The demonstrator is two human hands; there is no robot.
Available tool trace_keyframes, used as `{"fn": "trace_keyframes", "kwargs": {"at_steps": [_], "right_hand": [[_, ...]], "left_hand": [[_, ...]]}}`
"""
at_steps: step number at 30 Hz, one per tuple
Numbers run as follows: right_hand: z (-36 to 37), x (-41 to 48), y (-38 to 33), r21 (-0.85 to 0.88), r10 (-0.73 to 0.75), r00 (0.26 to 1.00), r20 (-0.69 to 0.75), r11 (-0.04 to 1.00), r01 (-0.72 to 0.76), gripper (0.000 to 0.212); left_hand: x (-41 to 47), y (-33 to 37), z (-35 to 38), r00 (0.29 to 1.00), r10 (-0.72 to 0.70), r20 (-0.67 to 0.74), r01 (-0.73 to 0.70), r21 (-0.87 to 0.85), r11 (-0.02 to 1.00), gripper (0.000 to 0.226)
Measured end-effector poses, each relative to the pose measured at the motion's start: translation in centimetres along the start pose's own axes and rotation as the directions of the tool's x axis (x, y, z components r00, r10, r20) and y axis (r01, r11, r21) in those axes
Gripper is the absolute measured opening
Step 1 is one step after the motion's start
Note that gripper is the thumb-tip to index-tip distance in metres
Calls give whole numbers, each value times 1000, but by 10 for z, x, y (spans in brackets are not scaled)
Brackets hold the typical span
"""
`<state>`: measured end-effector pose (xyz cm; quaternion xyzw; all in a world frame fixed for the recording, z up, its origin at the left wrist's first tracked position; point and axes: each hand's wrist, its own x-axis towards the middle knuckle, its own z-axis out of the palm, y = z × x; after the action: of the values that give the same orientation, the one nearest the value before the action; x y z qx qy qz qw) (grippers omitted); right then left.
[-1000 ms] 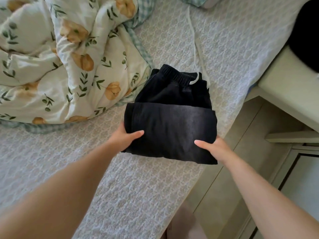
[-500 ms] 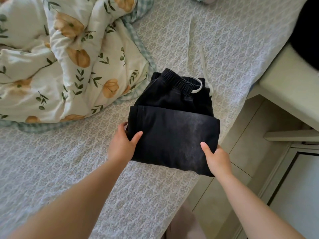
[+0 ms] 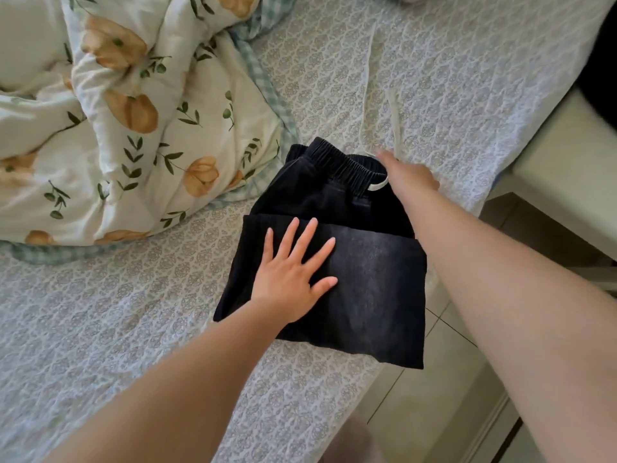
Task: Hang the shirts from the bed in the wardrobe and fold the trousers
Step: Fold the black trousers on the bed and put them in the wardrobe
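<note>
1. Patterned sheeting is seen across the bed (image 3: 133, 329), with a flowered quilt (image 3: 133, 111) bunched at the far left. A tiled floor (image 3: 434, 379) shows beyond the right edge, beside a pale piece of furniture (image 3: 567, 145).
2. Black trousers (image 3: 367, 295) are laid near the bed's right edge. They are folded into a compact block, with the elastic waistband (image 3: 340, 165) exposed at the far end. The near right corner appears to overhang the mattress slightly.
3. The folding is judged to be almost complete. One layer is doubled over another, and only the white drawstring (image 3: 395, 121), which trails loose across the sheet beyond the waistband, seems to need tucking in or tidying.
4. No shirt is seen on the visible part of the bed, and no wardrobe can be made out. How far the hanging has got therefore cannot be told.
5. The left hand (image 3: 293, 282) is laid flat on the upper fold, palm down with the fingers straight and spread. The bundle is judged to be held in place by this.
6. The right hand (image 3: 410, 178) is stretched forward over the right end of the waistband, with the arm crossing above the trousers' right side. Its fingertips are blurred at the drawstring's near end, so it cannot be told whether the cord is pinched or merely approached.
</note>
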<state>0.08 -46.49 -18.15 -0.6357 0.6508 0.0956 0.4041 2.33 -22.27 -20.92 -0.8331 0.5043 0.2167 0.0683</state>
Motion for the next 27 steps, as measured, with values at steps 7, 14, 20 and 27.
{"fn": "trace_keyframes", "kwargs": {"at_steps": [7,14,20,27], "right_hand": [[1,14,-29,188,15,999,-35,982,-8,25],[-34,8,-67,654,-123,988,-97,740,156,27],[-15,-57,-54,-269,-833,539,124,495,826,26],[27,-72,4,-308,-621,663,419,589,747,55]], "left_hand": [[2,0,-3,996,-1,90,0,9,1000,65],[4,-1,-12,989,-10,145,11,-7,1000,63],[3,2,-24,990,-29,141,47,-124,991,67],[-22,2,-29,998,-49,-48,38,-210,977,68]]}}
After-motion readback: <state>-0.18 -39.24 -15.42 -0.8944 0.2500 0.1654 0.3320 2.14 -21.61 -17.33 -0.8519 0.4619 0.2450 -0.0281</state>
